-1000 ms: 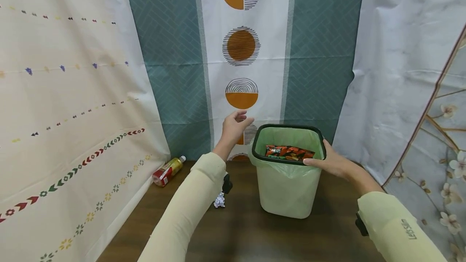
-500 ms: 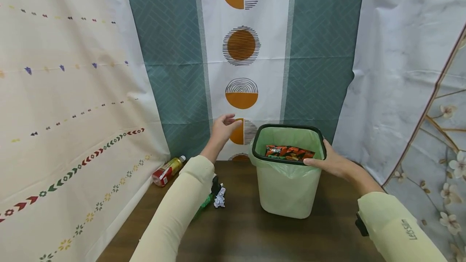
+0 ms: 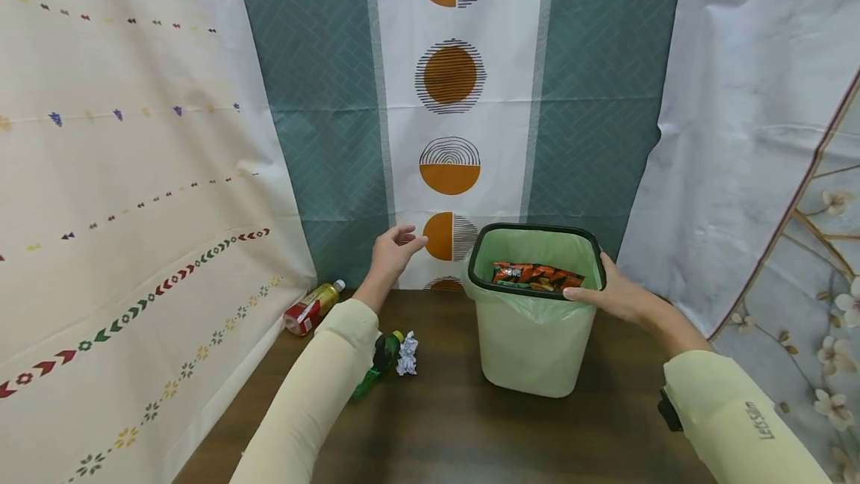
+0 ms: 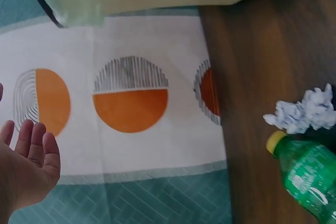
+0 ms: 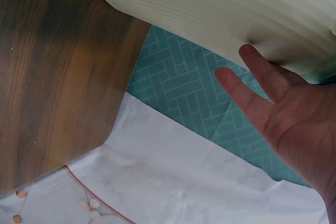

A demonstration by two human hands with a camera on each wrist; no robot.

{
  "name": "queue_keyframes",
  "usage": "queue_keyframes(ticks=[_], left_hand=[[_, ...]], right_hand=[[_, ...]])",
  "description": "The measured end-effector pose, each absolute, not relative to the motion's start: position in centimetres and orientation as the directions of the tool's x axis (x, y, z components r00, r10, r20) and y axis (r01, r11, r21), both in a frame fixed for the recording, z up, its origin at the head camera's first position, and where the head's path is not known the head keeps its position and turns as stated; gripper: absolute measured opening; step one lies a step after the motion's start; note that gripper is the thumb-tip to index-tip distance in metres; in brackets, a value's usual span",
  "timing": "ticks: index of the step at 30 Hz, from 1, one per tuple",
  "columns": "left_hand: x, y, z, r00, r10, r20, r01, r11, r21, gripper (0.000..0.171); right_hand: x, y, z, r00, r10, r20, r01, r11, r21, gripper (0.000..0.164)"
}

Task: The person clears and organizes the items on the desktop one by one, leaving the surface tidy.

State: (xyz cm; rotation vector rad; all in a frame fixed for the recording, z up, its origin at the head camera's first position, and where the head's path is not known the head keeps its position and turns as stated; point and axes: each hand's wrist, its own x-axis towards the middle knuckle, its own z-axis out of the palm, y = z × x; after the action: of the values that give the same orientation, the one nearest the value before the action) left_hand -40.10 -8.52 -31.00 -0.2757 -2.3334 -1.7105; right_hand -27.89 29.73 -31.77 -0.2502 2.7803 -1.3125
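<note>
My left hand [image 3: 394, 252] hovers over the back of the table, fingers loosely bent and nothing in them; in the left wrist view the left hand [image 4: 32, 166] shows its palm. My right hand [image 3: 621, 293] holds the near right corner of a pale trash bin [image 3: 531, 349], thumb over the dark rim and fingers along the side. Two fingers [image 5: 252, 95] of it stick out straight in the right wrist view. Inside the bin's green liner lies an orange-red snack wrapper [image 3: 534, 275]. A green plastic bottle [image 4: 310, 177] lies beside crumpled paper [image 3: 407, 355], partly behind my left sleeve.
A bottle with yellow and red parts [image 3: 314, 308] lies at the table's left edge against the cream cloth [image 3: 168, 193]. Patterned cloths hang behind and on both sides of the brown wooden table [image 3: 457, 424]. The bin stands right of centre.
My left hand has moved left and down, away from the bin, uncovering the green bottle. The right hand stays on the bin's rim, and the head view has shifted slightly.
</note>
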Motion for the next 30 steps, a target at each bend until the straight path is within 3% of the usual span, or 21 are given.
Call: queue_keyframes(ticks=[30], left_hand=[[-40.1, -17.7, -38.9, -0.972, -0.041, 0.230, 0.197, 0.382, 0.903, 0.047]], right_hand=[[-27.9, 29.7, -31.7, -0.986, -0.162, -0.026, -0.086, 0.643, -0.761, 0.121]])
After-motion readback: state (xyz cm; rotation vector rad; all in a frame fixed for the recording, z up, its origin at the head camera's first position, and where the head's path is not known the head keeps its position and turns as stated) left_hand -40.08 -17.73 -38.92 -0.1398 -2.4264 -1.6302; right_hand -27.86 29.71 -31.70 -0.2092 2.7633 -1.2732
